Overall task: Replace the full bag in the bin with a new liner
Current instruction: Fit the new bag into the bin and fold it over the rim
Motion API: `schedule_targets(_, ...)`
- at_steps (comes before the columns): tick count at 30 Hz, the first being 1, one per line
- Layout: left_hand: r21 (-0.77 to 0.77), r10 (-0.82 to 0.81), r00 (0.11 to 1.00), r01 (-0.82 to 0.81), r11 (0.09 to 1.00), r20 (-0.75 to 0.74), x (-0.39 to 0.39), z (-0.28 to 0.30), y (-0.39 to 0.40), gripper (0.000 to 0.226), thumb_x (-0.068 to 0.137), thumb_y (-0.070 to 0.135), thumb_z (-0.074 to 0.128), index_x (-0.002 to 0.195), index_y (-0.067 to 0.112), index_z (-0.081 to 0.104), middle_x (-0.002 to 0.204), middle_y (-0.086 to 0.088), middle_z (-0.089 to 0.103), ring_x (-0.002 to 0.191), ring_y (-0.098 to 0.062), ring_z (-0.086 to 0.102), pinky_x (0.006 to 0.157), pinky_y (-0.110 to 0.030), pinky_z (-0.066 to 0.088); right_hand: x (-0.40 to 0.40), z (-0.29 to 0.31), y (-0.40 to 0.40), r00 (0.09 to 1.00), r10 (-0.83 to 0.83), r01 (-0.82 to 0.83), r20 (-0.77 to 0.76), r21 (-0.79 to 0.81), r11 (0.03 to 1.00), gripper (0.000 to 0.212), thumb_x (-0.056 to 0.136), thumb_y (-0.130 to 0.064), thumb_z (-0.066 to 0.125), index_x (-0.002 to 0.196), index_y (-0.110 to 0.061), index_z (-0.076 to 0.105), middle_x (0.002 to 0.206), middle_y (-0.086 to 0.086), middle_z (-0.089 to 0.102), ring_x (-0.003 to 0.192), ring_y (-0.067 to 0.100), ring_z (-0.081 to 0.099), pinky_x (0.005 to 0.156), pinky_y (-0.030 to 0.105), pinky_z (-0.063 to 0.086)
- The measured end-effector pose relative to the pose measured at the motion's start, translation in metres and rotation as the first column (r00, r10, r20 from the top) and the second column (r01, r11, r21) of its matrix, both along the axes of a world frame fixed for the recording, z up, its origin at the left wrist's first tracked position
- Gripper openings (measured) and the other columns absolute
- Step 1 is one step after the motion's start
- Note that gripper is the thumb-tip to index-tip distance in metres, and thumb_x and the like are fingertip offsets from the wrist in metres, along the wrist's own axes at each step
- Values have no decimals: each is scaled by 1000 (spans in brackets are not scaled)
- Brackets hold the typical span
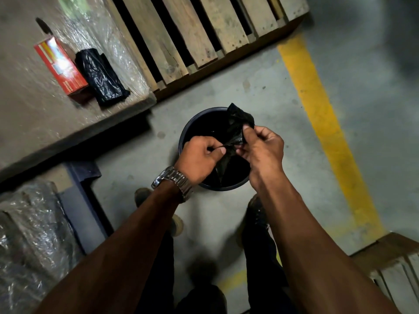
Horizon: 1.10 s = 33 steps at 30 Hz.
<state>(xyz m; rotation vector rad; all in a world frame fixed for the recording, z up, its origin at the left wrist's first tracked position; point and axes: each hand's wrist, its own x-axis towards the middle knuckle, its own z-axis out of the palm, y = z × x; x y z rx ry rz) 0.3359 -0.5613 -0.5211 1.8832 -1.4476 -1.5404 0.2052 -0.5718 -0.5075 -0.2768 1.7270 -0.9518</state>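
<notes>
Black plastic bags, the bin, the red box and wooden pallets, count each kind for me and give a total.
Black plastic bags: 2, one in both hands, one folded on the ledge
Bin: 1
Red box: 1
Wooden pallets: 2
Total: 6

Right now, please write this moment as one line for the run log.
step: tying bag | left hand: pinches black bag | right hand: grips black bag | bin: on floor | spare liner roll: on wrapped surface beside red box

A warehouse or storeroom. Wooden pallets lie along the top of the frame, and a yellow painted line crosses the concrete floor at right. Shrink-wrapped goods sit lower left.
</notes>
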Motion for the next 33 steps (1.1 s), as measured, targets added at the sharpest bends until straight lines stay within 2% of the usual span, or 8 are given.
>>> schedule_targets(3,22,158,986,-157,987,-61,-1,3,-4,20,80,18,72,64,23,61,61,0,62,54,-11,53,60,-27,45,6,4,3,996,9,-8,87,-15,1000,11,92,-20,65,88,-10,64,82,10,63,67,18,60,64,28,53)
schedule_targets(6,39,225,967,-221,974,-122,-3,5,-6,26,76,13,76,60,22,57,55,3,58,49,-6,51,57,-27,44,14,6,11,982,86,-79,168,-51,996,26,89,-8,66,113,0,62,84,8,66,75,16,64,73,25,54)
schedule_targets(10,57,183,976,-177,983,-121,3,3,-5,32,72,15,80,59,20,51,52,7,47,42,1,38,50,-21,34,14,6,14,980,65,-62,188,-25,998,25,88,-1,65,112,-3,62,74,0,66,68,10,64,73,24,55)
schedule_targets(14,35,280,959,-279,960,-48,13,-2,-5,38,70,24,82,55,22,47,51,7,44,48,-9,38,51,-23,33,6,0,9,1000,15,-16,17,57,998,19,89,-6,66,107,-8,63,66,-4,57,54,5,53,60,20,49)
schedule_targets(20,50,572,805,-585,810,161,37,-14,-12,30,78,14,71,61,19,47,63,-5,59,57,-18,62,62,-32,55,-15,-14,6,952,-200,227,-233,95,969,15,82,-5,64,75,-19,66,74,4,64,62,15,56,74,35,52)
schedule_targets(23,119,675,715,-697,707,179,48,-17,-14,24,84,7,61,68,19,48,64,-9,63,47,-14,64,50,-26,57,-27,-16,6,899,-330,370,-289,98,924,17,78,-3,61,74,-19,67,74,5,64,60,17,53,67,31,47)
schedule_targets(29,55,738,657,-751,658,155,46,-13,-15,14,89,6,49,87,18,55,70,-4,61,47,-13,58,40,-18,49,-36,-14,7,842,-352,423,-408,97,901,18,83,-4,61,85,-20,68,76,-4,64,62,8,57,72,22,51)
schedule_targets(33,131,866,487,-872,472,115,53,-21,-17,14,90,10,48,82,17,58,66,-5,57,43,-10,54,38,-19,47,-41,-11,10,829,-325,405,-456,86,910,23,85,-4,58,101,-15,69,78,-9,61,71,10,59,72,17,45)
